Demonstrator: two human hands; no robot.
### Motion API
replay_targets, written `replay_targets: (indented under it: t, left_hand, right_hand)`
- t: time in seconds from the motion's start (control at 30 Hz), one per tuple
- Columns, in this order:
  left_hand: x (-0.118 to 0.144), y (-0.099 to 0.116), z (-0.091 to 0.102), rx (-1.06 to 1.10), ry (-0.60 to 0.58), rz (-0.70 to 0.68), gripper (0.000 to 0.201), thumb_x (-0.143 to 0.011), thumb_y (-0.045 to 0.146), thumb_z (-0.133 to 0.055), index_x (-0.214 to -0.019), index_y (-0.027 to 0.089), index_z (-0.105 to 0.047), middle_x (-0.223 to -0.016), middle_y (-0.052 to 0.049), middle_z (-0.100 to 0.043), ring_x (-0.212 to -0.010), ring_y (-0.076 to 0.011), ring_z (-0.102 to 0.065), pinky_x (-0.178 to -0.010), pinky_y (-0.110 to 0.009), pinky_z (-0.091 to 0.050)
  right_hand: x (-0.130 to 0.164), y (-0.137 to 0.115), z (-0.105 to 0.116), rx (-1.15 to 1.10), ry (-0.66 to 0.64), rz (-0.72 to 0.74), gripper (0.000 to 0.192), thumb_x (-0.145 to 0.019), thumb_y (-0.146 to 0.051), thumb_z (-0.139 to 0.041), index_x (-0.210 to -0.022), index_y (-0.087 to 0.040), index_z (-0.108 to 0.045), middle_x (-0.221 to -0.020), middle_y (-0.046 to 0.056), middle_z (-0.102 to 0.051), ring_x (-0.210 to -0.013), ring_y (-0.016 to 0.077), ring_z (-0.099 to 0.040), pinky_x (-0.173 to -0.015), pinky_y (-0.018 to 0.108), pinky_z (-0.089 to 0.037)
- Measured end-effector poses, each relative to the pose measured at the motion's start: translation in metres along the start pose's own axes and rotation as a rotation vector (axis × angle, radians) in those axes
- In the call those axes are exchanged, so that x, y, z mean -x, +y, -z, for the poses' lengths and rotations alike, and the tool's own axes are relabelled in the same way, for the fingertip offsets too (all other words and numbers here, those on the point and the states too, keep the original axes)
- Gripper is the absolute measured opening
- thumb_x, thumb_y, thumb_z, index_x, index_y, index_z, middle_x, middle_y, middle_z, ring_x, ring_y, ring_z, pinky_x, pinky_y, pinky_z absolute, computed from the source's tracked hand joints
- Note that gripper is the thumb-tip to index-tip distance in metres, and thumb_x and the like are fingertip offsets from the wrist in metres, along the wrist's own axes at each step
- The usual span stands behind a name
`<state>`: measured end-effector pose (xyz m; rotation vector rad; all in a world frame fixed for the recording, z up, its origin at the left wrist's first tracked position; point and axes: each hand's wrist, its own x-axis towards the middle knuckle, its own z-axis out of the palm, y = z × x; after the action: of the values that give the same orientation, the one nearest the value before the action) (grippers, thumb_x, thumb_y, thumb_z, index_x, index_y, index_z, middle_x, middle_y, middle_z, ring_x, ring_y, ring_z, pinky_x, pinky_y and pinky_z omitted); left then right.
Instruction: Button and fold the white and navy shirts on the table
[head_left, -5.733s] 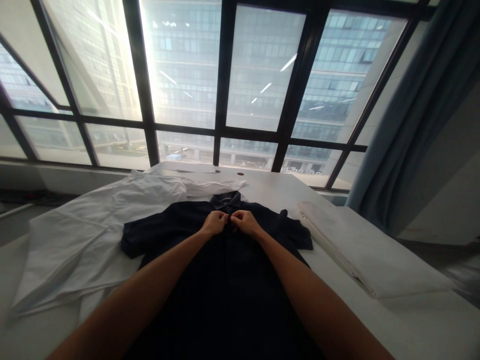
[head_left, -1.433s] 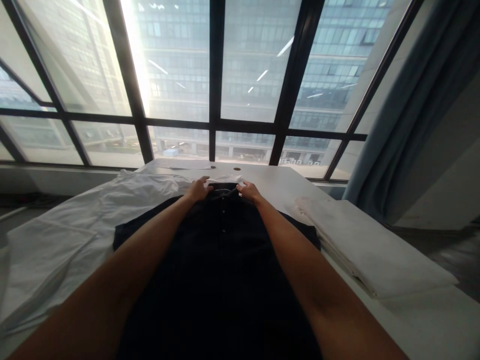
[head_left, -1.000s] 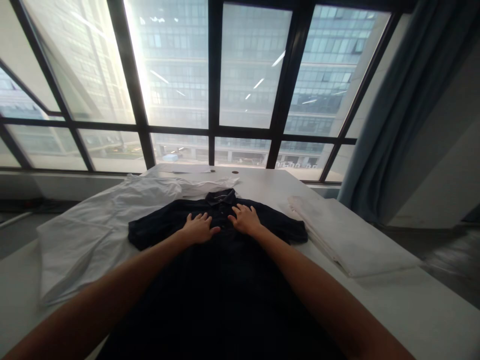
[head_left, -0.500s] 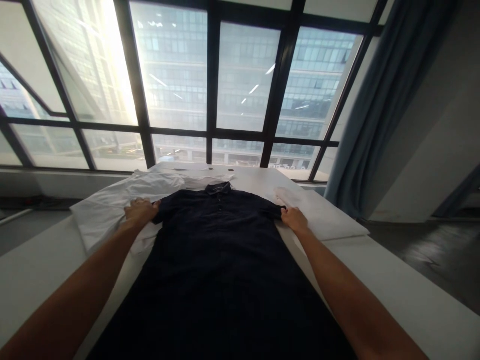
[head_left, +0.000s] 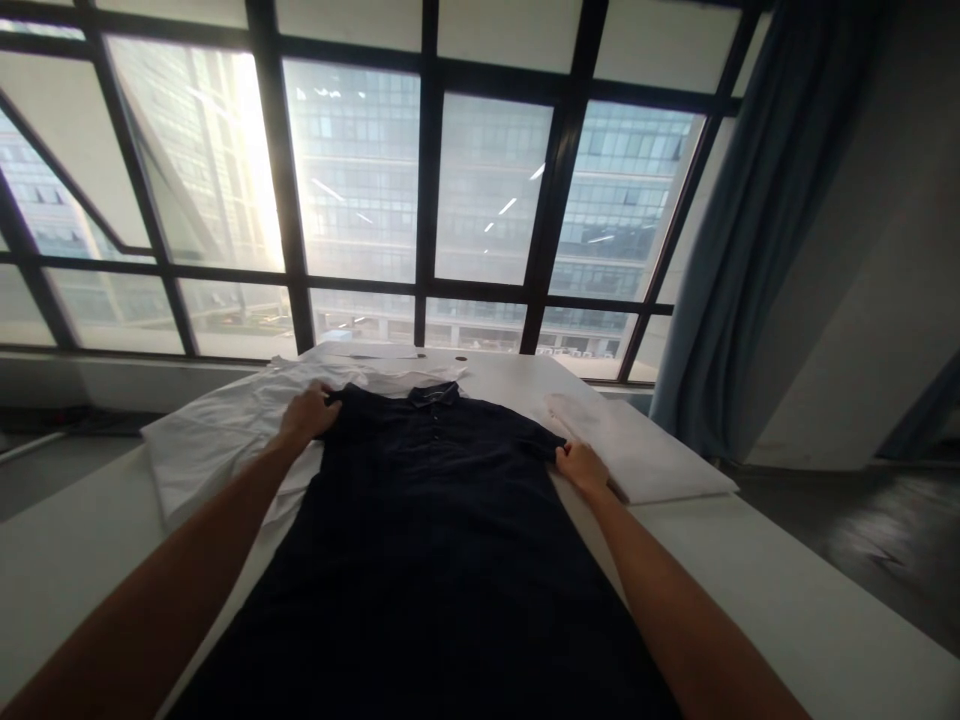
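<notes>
On the table (head_left: 787, 590), one dark shirt (head_left: 442, 520), each sleeve pinched by one hand: left hand (head_left: 306, 416), right hand (head_left: 579, 467).

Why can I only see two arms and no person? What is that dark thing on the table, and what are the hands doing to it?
The camera sits on the person's head and looks forward and down, so you see their arms but not the rest of them. There is no robot here, only two bare hands. On the white table lies a dark polo shirt, spread flat with its collar toward the window. The left hand grips the shirt at its left shoulder, and the right hand grips the end of the right sleeve. Under and beside the shirt, on the left, lies a white garment. On the right lies a folded white cloth. A blue curtain hangs by the window.
</notes>
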<state>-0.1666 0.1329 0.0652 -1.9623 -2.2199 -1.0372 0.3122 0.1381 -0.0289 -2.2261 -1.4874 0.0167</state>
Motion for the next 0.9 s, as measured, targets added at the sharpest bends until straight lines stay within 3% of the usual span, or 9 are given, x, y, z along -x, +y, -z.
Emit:
replay_targets:
  t: [0.13,0.3,0.37,0.47,0.6,0.67,0.73,0.8,0.9]
  left_hand:
    - [0.027,0.043,-0.027,-0.036,-0.077,-0.271,0.041,-0.080,0.023,-0.060,-0.120,0.021,-0.052,-0.109,-0.007,-0.069,-0.103,-0.0264,-0.064,-0.087,-0.036,-0.050]
    - [0.064,0.061,-0.071,0.048,-0.428,-0.458,0.057,-0.072,0.022,-0.064,-0.128,0.019,-0.051,-0.120,-0.010,-0.066,-0.097,-0.0238,-0.067,-0.088,-0.033,-0.051]
    - [0.066,0.057,-0.078,0.150,-0.503,-0.478,0.059,-0.072,0.023,-0.063,-0.129,0.019,-0.050,-0.123,-0.010,-0.065,-0.091,-0.0221,-0.068,-0.087,-0.033,-0.052]
    - [0.062,0.050,-0.080,0.238,-0.493,-0.458,0.063,-0.073,0.031,-0.063,-0.133,0.017,-0.049,-0.123,-0.010,-0.066,-0.088,-0.0225,-0.069,-0.086,-0.033,-0.053]
    - [0.062,0.047,-0.078,0.127,-0.523,-0.509,0.057,-0.075,0.042,-0.063,-0.127,0.018,-0.058,-0.120,-0.009,-0.067,-0.094,-0.0247,-0.067,-0.088,-0.035,-0.052]
    - [0.061,0.043,-0.075,0.051,-0.528,-0.643,0.043,-0.080,0.045,-0.059,-0.116,0.022,-0.066,-0.119,-0.006,-0.067,-0.109,-0.0258,-0.061,-0.099,-0.035,-0.045]
    - [0.055,0.033,-0.069,-0.018,-0.442,-0.694,0.040,-0.087,0.048,-0.050,-0.113,0.025,-0.068,-0.122,-0.005,-0.066,-0.119,-0.0258,-0.055,-0.106,-0.037,-0.038]
    - [0.046,0.016,-0.063,-0.089,-0.367,-0.623,0.045,-0.090,0.050,-0.042,-0.117,0.024,-0.066,-0.125,-0.006,-0.065,-0.120,-0.0260,-0.055,-0.107,-0.038,-0.036]
    - [0.037,-0.015,-0.060,-0.166,-0.415,-0.509,0.052,-0.091,0.050,-0.036,-0.128,0.021,-0.060,-0.134,-0.008,-0.059,-0.126,-0.0256,-0.052,-0.108,-0.038,-0.035]
  right_hand:
    - [-0.008,-0.001,-0.003,-0.224,0.064,-0.053,0.034,-0.090,-0.038,-0.045,-0.106,-0.014,-0.062,-0.100,0.014,-0.068,-0.094,0.0267,-0.064,-0.082,0.035,-0.048]
    - [-0.015,0.000,-0.011,-0.438,0.059,0.006,0.031,-0.077,-0.034,-0.060,-0.099,-0.012,-0.062,-0.098,0.013,-0.068,-0.090,0.0243,-0.064,-0.081,0.031,-0.049]
    - [-0.017,0.000,-0.016,-0.521,0.011,-0.002,0.035,-0.074,-0.029,-0.063,-0.104,-0.011,-0.061,-0.103,0.014,-0.067,-0.092,0.0242,-0.064,-0.082,0.032,-0.050]
    - [-0.016,0.000,-0.021,-0.673,-0.044,-0.066,0.057,-0.072,-0.025,-0.066,-0.125,-0.009,-0.052,-0.114,0.016,-0.065,-0.098,0.0234,-0.065,-0.081,0.031,-0.052]
    - [-0.015,-0.002,-0.020,-0.717,-0.079,-0.061,0.072,-0.074,-0.023,-0.064,-0.140,-0.009,-0.039,-0.122,0.017,-0.062,-0.103,0.0234,-0.065,-0.080,0.031,-0.055]
    - [-0.014,-0.007,-0.013,-0.726,-0.080,0.001,0.069,-0.077,-0.021,-0.060,-0.141,-0.008,-0.039,-0.120,0.016,-0.063,-0.101,0.0238,-0.065,-0.078,0.032,-0.056]
    - [-0.011,-0.019,-0.004,-0.752,-0.029,0.075,0.067,-0.078,-0.021,-0.057,-0.141,-0.008,-0.040,-0.120,0.017,-0.063,-0.100,0.0242,-0.065,-0.079,0.033,-0.056]
    - [-0.001,-0.037,0.007,-0.768,0.051,0.177,0.065,-0.078,-0.023,-0.057,-0.140,-0.009,-0.041,-0.123,0.017,-0.060,-0.099,0.0241,-0.064,-0.081,0.035,-0.055]
    - [0.027,-0.071,0.015,-0.709,0.117,0.470,0.061,-0.078,-0.021,-0.056,-0.138,-0.014,-0.045,-0.132,0.015,-0.054,-0.106,0.0242,-0.060,-0.090,0.038,-0.051]
